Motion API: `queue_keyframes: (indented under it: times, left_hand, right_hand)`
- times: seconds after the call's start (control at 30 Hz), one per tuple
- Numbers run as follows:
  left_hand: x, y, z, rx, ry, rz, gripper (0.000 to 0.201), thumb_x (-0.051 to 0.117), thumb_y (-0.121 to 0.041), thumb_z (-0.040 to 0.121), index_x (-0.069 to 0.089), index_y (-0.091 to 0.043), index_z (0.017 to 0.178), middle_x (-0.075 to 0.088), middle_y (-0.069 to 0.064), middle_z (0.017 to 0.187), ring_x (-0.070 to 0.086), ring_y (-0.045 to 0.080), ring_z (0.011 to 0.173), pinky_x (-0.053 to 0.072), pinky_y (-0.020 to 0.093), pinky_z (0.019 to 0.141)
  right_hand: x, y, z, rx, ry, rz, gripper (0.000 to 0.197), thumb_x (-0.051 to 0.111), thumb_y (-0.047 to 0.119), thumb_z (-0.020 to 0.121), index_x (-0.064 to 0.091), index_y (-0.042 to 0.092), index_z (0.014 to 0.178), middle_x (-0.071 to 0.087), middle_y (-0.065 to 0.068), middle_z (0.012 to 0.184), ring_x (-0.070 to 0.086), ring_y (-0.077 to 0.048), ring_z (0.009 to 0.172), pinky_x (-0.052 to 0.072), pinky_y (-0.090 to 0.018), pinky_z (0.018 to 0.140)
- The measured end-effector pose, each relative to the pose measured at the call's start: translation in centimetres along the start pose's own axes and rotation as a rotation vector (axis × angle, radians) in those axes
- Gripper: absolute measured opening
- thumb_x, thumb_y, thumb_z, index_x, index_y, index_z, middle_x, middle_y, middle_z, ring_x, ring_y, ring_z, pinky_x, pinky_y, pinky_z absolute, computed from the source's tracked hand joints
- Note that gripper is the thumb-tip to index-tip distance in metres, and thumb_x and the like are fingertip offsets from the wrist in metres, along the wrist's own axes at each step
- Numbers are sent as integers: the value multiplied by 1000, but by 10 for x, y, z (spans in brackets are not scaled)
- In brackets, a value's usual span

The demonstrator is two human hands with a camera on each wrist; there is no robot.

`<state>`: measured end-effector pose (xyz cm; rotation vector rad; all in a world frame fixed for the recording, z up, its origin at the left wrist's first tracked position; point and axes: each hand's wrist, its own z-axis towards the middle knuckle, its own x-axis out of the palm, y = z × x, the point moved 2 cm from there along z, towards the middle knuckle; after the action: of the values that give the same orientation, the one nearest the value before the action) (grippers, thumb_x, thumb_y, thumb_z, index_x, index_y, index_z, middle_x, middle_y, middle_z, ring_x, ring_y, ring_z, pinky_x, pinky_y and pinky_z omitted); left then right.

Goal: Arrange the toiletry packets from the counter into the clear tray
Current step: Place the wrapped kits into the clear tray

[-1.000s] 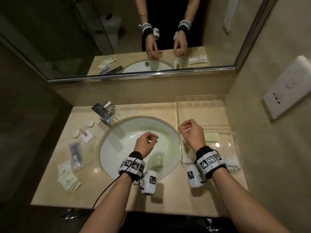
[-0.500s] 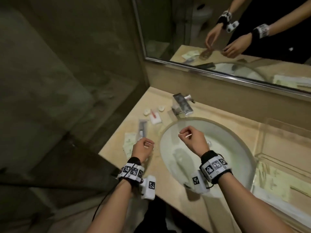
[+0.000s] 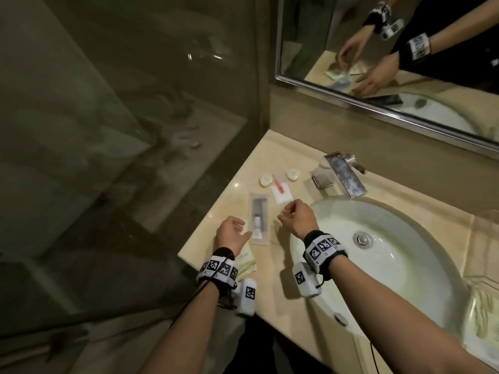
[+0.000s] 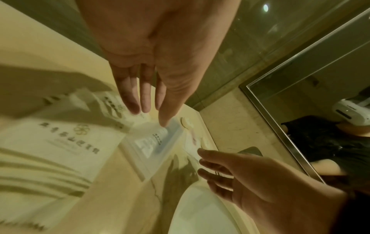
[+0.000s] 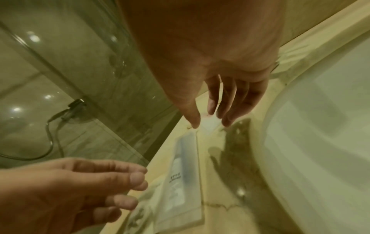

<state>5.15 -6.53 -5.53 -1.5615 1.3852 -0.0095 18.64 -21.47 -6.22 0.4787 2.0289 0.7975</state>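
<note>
Looking down, we held our left hand [image 3: 229, 234] and right hand [image 3: 297, 218] empty, fingers loose, flanking the clear toothbrush packet [image 3: 259, 218] on the counter [image 3: 270, 163], left wrist view, fingers [image 4: 128, 95] straight above printed packets [image 4: 66, 139], right wrist view, fingertips [image 5: 212, 104] spread just past the packet's far end.

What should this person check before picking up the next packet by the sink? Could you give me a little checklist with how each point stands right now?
1. Left hand free to grasp: ok, fingers relaxed and holding nothing.
2. Right hand free: ok, the wrist views show its fingers straight and holding nothing.
3. Long clear packet within reach: ok, it lies flat on the counter between the two hands.
4. Packet clear of other things: not ok, its near end seems to overlap the paper sachets under the left hand.
5. Nothing near the basin edge to knock in: cannot tell.
6. Room in the clear tray: cannot tell, only its corner shows at the right edge.
</note>
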Motion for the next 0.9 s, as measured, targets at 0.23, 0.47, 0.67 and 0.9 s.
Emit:
queue_keyframes:
  times: [0.23, 0.47, 0.67, 0.9]
  left_hand:
    - [24, -24, 34, 32, 2, 126, 60, 84, -25, 66, 48, -14, 112, 51, 9, 118, 54, 27, 110, 47, 40, 96]
    - [34, -33, 49, 6, -5, 172, 65, 86, -21, 63, 44, -14, 112, 58, 12, 118, 55, 31, 111, 47, 42, 97]
    - [34, -34, 49, 0, 81, 146, 44, 81, -31, 70, 62, -7, 101, 70, 12, 104, 64, 31, 99, 53, 40, 87]
    - [15, -44, 31, 2, 117, -93, 21, 75, -20, 78, 68, -8, 94, 69, 6, 91, 60, 18, 83, 45, 25, 75]
  right_hand:
    - [7, 7, 41, 160, -181, -111, 57, 75, 31, 81, 45, 6, 124, 45, -15, 130, 50, -35, 118, 44, -43, 100]
    - [11, 9, 60, 218, -170, -213, 48, 72, 41, 81, 52, 14, 116, 57, -10, 119, 55, -32, 112, 45, -44, 96]
    - [10, 1, 55, 214, -51, -25, 22, 69, 28, 86, 53, 13, 85, 58, -2, 83, 53, -23, 81, 38, -28, 70]
    - [-15, -2, 15, 139, -104, 223, 16, 70, 22, 84, 61, 11, 91, 68, -11, 91, 63, -27, 83, 51, -32, 78]
